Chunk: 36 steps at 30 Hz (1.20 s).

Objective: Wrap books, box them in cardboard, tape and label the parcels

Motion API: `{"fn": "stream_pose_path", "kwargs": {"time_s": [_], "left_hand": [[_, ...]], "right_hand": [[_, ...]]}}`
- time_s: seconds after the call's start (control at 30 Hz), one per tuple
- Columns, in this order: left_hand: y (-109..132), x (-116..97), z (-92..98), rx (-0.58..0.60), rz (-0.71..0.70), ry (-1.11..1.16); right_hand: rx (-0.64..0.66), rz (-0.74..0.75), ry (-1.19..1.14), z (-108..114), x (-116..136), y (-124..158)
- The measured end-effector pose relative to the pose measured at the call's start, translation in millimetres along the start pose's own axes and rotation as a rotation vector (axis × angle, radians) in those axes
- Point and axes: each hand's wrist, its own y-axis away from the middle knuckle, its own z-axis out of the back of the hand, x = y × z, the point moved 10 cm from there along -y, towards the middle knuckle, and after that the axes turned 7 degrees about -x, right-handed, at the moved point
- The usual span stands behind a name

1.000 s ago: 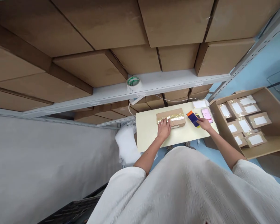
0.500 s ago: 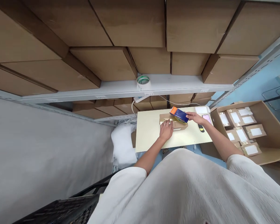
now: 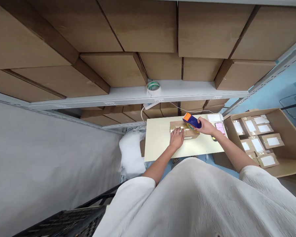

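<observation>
A small cardboard box [image 3: 191, 134] lies on the pale yellow tabletop [image 3: 156, 141], with shiny tape across its top. My left hand [image 3: 177, 138] rests on the left part of this box, fingers spread and flat. In my right hand [image 3: 205, 126] is a blue and orange tape dispenser [image 3: 192, 120], gripped at its right end. The dispenser sits over the box's right half, its orange end pointing up and left. Part of the tape roll shows beneath it.
A phone [image 3: 220, 127] lies at the table's right side. Beyond it stands a large open carton [image 3: 292, 141] holding several labelled parcels. Ahead, a metal shelf [image 3: 128, 93] bears brown boxes and a white tape roll [image 3: 153, 88]. White wrapping material [image 3: 131, 153] hangs left of the table.
My right hand has closed further around the tape dispenser and shifted slightly, now covering most of the black and yellow item on the table. My left hand stays on the box.
</observation>
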Motion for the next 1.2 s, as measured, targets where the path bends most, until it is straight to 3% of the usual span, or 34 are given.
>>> {"fn": "stream_pose_path", "kwargs": {"time_s": [0.23, 0.43, 0.6, 0.93, 1.07, 1.2], "left_hand": [[-6.9, 7.7, 7.8, -0.018, 0.082, 0.147], [-37.0, 28.8, 39.8, -0.114, 0.357, 0.574], [-58.0, 14.9, 39.8, -0.009, 0.515, 0.905], [-67.9, -6.8, 26.4, 0.114, 0.571, 1.055], [-71.3, 0.2, 29.5, 0.057, 0.521, 1.01], [-64.5, 20.7, 29.0, 0.021, 0.552, 0.903]], "right_hand": [[0.029, -0.04, -0.043, 9.7, -24.9, 15.8], [0.018, -0.023, -0.116, 13.0, -36.6, 21.3], [0.016, -0.027, -0.154, 11.6, -39.3, 20.9], [0.021, -0.018, -0.158, 10.8, -36.3, 22.3], [0.068, -0.045, -0.104, 7.2, -32.3, 20.3], [0.137, -0.003, -0.045, 0.7, -15.8, 10.5]]}}
